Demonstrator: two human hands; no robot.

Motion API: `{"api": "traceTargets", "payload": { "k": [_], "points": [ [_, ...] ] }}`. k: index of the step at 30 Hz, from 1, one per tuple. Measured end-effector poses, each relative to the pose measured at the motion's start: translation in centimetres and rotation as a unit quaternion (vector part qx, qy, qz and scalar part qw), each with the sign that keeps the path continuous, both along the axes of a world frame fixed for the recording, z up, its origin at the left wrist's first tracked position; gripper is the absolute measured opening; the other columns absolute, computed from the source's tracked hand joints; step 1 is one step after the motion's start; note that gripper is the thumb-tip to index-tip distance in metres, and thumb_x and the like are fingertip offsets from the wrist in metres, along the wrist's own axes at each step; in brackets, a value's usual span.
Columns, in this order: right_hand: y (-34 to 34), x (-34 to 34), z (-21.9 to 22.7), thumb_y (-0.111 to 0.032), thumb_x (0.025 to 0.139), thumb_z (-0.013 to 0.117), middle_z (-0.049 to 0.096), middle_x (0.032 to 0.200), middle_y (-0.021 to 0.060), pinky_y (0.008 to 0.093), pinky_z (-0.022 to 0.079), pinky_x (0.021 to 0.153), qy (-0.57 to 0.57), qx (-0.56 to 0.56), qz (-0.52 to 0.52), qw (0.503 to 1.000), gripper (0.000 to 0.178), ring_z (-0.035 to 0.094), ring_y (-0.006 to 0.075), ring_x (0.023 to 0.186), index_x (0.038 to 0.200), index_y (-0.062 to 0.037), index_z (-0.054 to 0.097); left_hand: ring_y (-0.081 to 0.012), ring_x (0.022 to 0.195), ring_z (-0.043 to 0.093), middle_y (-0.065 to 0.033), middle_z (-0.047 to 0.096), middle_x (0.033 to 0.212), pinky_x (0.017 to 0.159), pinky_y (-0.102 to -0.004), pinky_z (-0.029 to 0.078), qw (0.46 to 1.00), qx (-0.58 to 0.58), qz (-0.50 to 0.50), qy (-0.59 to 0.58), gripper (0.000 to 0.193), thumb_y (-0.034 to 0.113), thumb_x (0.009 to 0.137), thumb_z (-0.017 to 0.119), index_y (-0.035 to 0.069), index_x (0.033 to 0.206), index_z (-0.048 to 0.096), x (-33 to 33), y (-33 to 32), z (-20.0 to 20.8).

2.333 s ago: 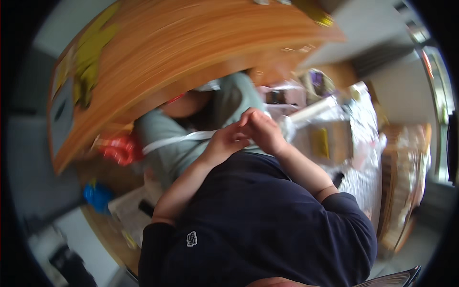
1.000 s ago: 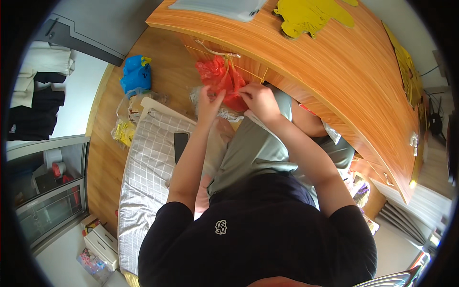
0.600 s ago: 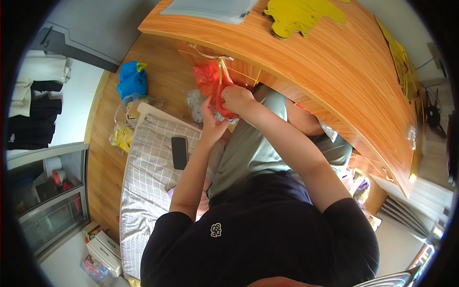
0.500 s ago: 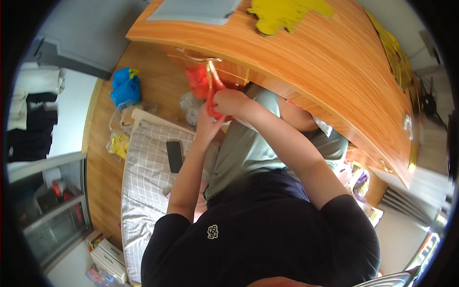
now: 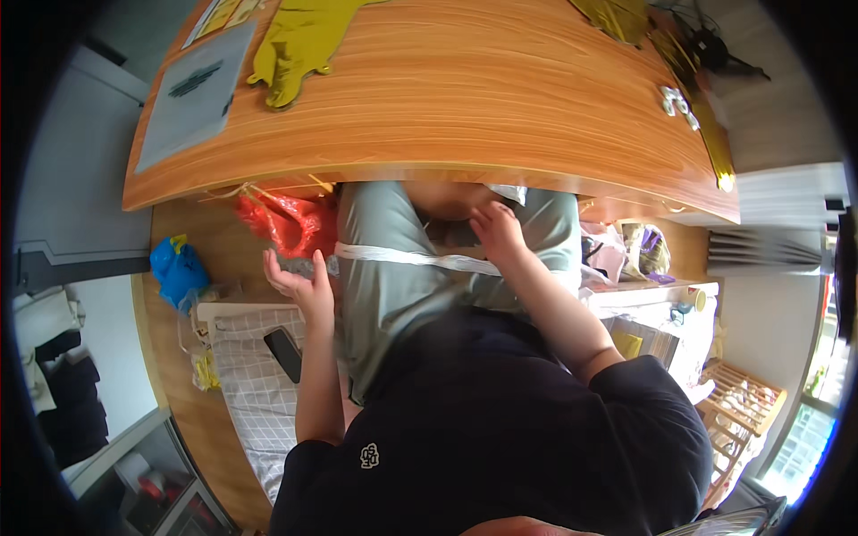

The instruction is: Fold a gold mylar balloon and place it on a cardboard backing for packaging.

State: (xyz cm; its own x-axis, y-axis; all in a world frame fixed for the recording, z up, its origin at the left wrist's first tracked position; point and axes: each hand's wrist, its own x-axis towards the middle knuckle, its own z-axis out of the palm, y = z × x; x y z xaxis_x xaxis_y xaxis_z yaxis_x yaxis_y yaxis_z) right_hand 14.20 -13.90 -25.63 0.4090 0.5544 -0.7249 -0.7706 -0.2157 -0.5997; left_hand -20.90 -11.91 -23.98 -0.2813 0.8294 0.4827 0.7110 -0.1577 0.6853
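Note:
A red plastic bag (image 5: 279,221) hangs by a cord from a drawer handle at the desk's left front. Just below it, my left hand (image 5: 306,284) is raised with its fingers spread and nothing in them. Over my lap, my right hand (image 5: 499,234) has loosely bent fingers, with nothing visible in them. A white strip (image 5: 393,255) lies across my thighs between the hands. Close beyond my right hand, part of a shiny whitish wrapper (image 5: 509,191) shows under the desk edge.
The wooden desk (image 5: 465,107) spans the far side, bearing a grey translucent folder (image 5: 192,103) and flat gold foil balloons (image 5: 304,49). A dark phone (image 5: 284,354) lies on the checked bedding (image 5: 241,375) at left. A blue bag (image 5: 177,270) stands on the floor; more bags (image 5: 603,250) sit at right.
Both hands have come off the red bag. My right hand has moved right over my lap, and my left hand has spread its fingers. The view has turned to face the desk squarely.

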Motion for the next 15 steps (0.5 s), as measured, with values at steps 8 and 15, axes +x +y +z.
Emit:
{"api": "traceTargets", "payload": {
  "k": [8,15],
  "points": [
    [6.7,2.2,-1.1,-0.024,0.100,0.065,0.065,0.118,0.0065,0.0357,0.051,0.086,-0.074,-0.073,-0.022,0.994,0.035,0.064,0.0193,0.102,0.132,-0.0173,0.055,-0.0370,0.123,0.053,-0.0175,0.056,0.132,0.108,-0.0476,0.040,0.951,0.039,-0.296,0.085,0.049,0.008,0.087,0.076,0.004,0.132,0.056,10.1,1.1,7.5],
    [6.3,2.9,-1.0,-0.036,0.104,0.057,0.058,0.140,0.0094,0.0423,0.050,0.102,-0.083,0.126,-0.181,0.972,0.052,0.059,0.0271,0.121,0.147,-0.0080,0.048,-0.0375,0.117,0.057,-0.0174,0.060,0.124,0.103,-0.0468,0.045,0.914,-0.011,-0.406,0.013,0.041,0.006,0.087,0.073,0.005,0.126,0.060,14.0,1.0,7.4]
  ]
}}
